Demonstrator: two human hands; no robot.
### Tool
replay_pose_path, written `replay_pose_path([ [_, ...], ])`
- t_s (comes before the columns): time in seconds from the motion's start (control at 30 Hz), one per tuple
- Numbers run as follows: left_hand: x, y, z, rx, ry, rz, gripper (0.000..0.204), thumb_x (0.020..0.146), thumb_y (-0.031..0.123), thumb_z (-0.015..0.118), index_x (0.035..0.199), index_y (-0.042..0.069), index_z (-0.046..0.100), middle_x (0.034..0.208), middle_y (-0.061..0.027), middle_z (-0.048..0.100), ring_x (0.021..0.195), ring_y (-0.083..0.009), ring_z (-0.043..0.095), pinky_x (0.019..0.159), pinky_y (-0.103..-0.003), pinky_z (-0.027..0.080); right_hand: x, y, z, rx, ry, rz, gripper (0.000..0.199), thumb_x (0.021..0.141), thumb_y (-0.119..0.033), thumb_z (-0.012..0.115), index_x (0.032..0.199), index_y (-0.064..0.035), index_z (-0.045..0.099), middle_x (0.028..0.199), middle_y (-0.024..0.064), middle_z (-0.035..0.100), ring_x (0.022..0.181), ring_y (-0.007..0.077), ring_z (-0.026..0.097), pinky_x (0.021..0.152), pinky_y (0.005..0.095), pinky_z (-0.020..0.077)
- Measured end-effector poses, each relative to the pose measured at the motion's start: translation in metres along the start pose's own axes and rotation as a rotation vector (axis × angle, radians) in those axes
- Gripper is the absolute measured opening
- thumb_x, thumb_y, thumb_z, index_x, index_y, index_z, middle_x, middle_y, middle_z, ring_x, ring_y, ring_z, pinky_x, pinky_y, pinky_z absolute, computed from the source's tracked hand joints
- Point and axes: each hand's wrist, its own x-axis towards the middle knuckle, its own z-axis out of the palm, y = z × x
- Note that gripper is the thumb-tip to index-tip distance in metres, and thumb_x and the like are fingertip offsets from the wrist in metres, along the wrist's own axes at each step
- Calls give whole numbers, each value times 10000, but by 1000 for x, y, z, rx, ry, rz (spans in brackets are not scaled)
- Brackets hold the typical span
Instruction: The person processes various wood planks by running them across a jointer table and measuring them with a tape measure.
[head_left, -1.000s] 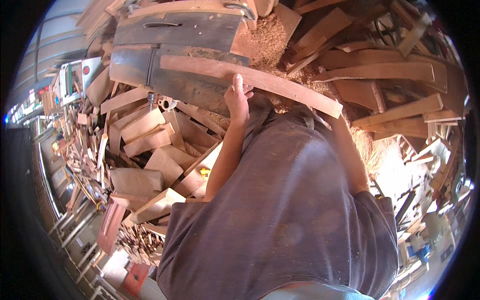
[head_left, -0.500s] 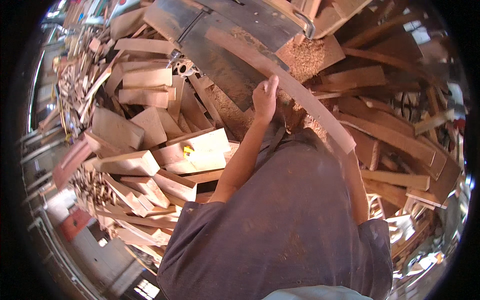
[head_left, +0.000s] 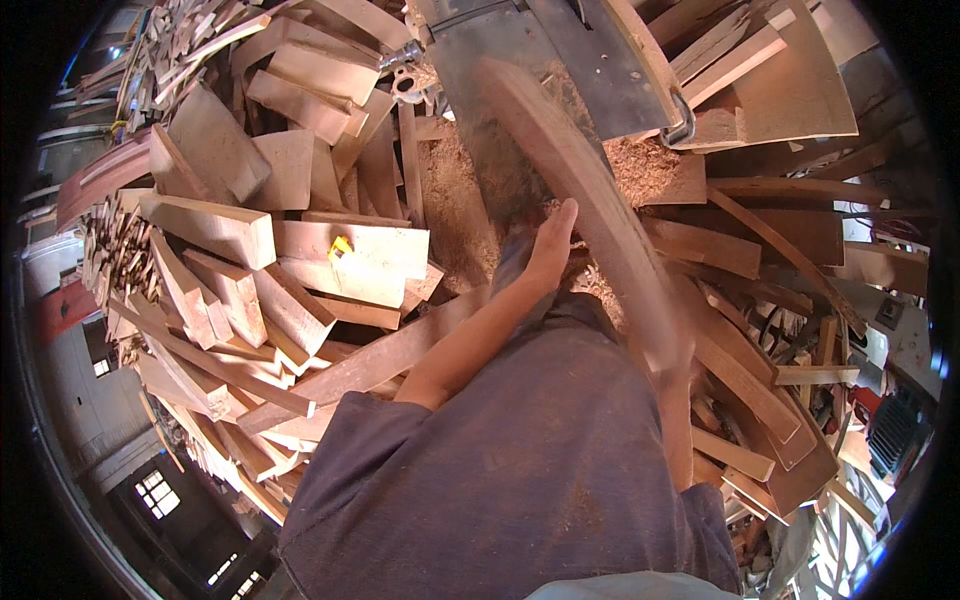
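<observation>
A long, slightly curved wooden board (head_left: pixel 590 190) lies slantwise over the dark metal bed (head_left: pixel 510 150) of a woodworking machine. Its near end is smeared by motion. My right hand (head_left: pixel 677 350), blurred as well, is closed on that near end; the board hides most of its fingers. Beside the board's left edge, my left hand (head_left: pixel 550 248) has its thumb stretched up and appears open, with the other fingers mostly out of sight. Whether it touches the board is unclear. Reddish sawdust (head_left: pixel 640 172) is heaped beside the bed.
Stacked wood blocks (head_left: pixel 345 255) crowd the left, with a small yellow object (head_left: pixel 341 247) on one. Another long board (head_left: pixel 400 345) passes behind my left forearm. Curved offcuts (head_left: pixel 750 385) pile up on the right. A metal clamp (head_left: pixel 682 122) sits at the machine's corner.
The view has swung, so the machine appears farther right. The board has turned to a steeper slant and its near end is moving. My left thumb has come off the board.
</observation>
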Motion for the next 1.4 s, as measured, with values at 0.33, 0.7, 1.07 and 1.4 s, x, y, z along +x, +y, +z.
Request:
replay_pose_path([
  [0.33, -2, -59, -24, -490, -2, -333, 743, 1007, 501, 646, 1522, 18, 416, 1532, -120, 499, 1409, -310, 466, 1200, -480, 362, 31, -50, 24, 282, 20, -65, 604, 912, -340, 732, 1399, -31, 553, 1276, 88, 637, 1205, 266, 594, 1073, 466, 480],
  [0.7, -20, -69, -31, -268, 83, -486, 698, 1030, 468, 620, 1546, 54, 397, 1517, -87, 521, 1389, -271, 489, 1166, -447, 389, 87, 31, -32, 290, 109, 125, 414, 950, -271, 748, 1282, -51, 634, 1237, 77, 657, 1126, 240, 620, 1000, 441, 524],
  [1.07, -21, -99, -32, -163, -4, -486, 771, 988, 550, 648, 1519, 39, 420, 1495, -109, 538, 1361, -289, 521, 1130, -496, 436, 60, 16, 0, 298, 229, 114, 445, 946, -254, 765, 1307, -46, 608, 1250, 105, 644, 1149, 256, 612, 992, 445, 540],
  [1.4, -22, -103, -38, -185, -43, -437, 720, 1024, 516, 608, 1517, 25, 424, 1508, -124, 526, 1376, -284, 505, 1172, -451, 395, 52, 11, 3, 279, 210, 159, 428, 944, -255, 761, 1306, -64, 637, 1269, 97, 655, 1160, 263, 620, 994, 456, 541],
])
